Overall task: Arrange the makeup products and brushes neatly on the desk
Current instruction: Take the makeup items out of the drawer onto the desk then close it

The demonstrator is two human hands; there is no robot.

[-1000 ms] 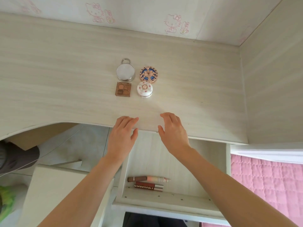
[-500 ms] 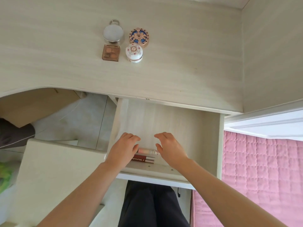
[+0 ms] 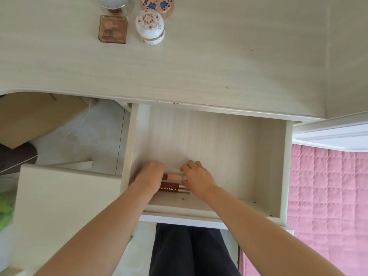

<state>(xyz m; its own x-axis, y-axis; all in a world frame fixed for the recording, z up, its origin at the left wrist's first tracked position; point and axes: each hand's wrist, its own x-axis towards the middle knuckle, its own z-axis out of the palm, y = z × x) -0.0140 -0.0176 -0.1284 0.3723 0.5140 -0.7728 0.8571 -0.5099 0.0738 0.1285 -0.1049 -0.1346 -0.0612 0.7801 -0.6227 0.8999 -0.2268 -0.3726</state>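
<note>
Item, open drawer under the desk: both your forearms reach straight down into it, wrists level. Your left grip is knuckles-up, fingers folded under over the left ends of two tubes (whether it pinches either cannot be told). Your right grip is pinching the right end of the peach tube, fingers behind it and thumb in front. That tube is smooth, slim and cylindrical with a dark brown cap end, lying crosswise near the drawer's front wall. Just in front of it, parallel, lies the dark red tube, glossy, lettered in white, with a metallic end. On the pale wood-grain desk above, grouped close: a square clear palette of brown shades, a white domed jar with floral print, a round patterned compact, a round silver case.
</note>
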